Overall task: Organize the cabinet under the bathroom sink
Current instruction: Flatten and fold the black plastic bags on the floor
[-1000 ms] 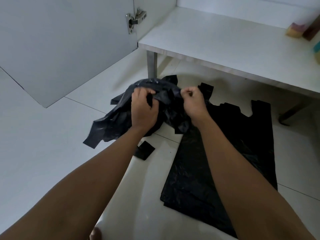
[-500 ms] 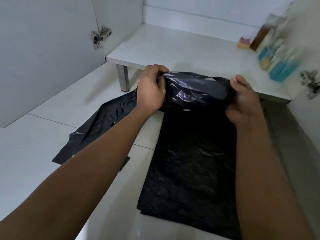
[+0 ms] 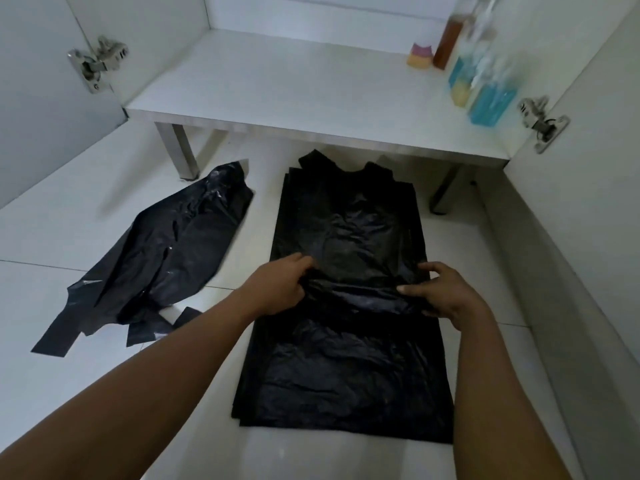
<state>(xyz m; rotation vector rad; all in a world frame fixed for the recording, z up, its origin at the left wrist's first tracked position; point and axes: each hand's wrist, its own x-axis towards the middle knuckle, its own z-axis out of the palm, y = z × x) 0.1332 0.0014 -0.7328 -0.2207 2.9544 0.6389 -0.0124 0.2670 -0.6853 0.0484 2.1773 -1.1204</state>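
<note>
A stack of flat black plastic bags (image 3: 346,368) lies on the white floor in front of the open cabinet. The top bag (image 3: 349,233) is spread over the stack, handles toward the cabinet. My left hand (image 3: 277,289) pinches that bag's left edge and my right hand (image 3: 446,296) grips its right edge, with a crease bunched between them. A crumpled heap of black bags (image 3: 166,258) sits to the left on the floor.
The white cabinet shelf (image 3: 294,95) stands on metal legs (image 3: 180,150). At its right back are a blue liquid bottle (image 3: 491,98), a brown bottle (image 3: 448,43) and a small soap piece (image 3: 420,57). Cabinet doors with hinges (image 3: 97,62) stand open on both sides.
Both hands pulled one bag out of the crumpled heap, carried it right and laid it flat on the stack. The view swung right and up toward the cabinet.
</note>
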